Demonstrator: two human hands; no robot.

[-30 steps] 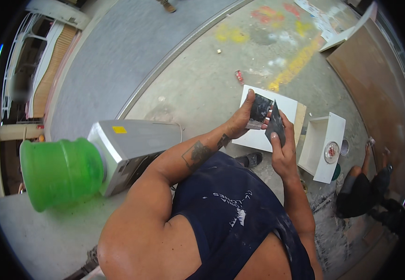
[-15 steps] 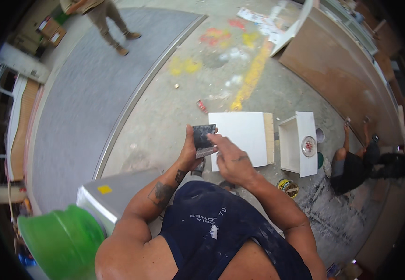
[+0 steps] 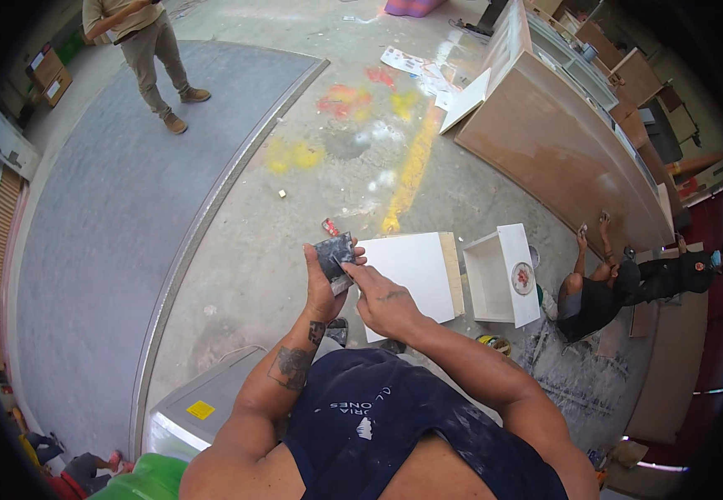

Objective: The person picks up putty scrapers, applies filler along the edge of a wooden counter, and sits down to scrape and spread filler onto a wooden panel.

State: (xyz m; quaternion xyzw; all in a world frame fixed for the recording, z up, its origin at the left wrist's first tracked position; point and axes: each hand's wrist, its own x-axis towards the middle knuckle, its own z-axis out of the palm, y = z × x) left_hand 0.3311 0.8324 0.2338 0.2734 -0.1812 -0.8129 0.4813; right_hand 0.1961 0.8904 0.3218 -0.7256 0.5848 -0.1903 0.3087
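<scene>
In front of my body, my left hand [image 3: 318,287] grips a dark, white-smeared rectangular sheet [image 3: 334,253] that looks like sandpaper. Its thumb lies along one edge and its fingertips show past the other. A paler part sits below the dark face, partly covered by my hands. My right hand [image 3: 388,307] touches the lower right of the sheet with its outstretched index finger, the other fingers bent loosely. Beyond the hands, on the floor, lies a flat white panel [image 3: 411,271], with a white drawer-like box [image 3: 488,279] to its right.
A round decorated dish [image 3: 523,278] rests on the box. One person crouches at a large brown panel [image 3: 578,142] on the right; another stands on the grey platform [image 3: 128,192] at far left. A red can [image 3: 330,227], a tin [image 3: 496,343] and a silver case [image 3: 211,396] are nearby.
My view has shifted, so the scene sits differently. The right hand has slid from across the sheet toward its lower right edge, fingers more bent. The left hand still holds the sheet.
</scene>
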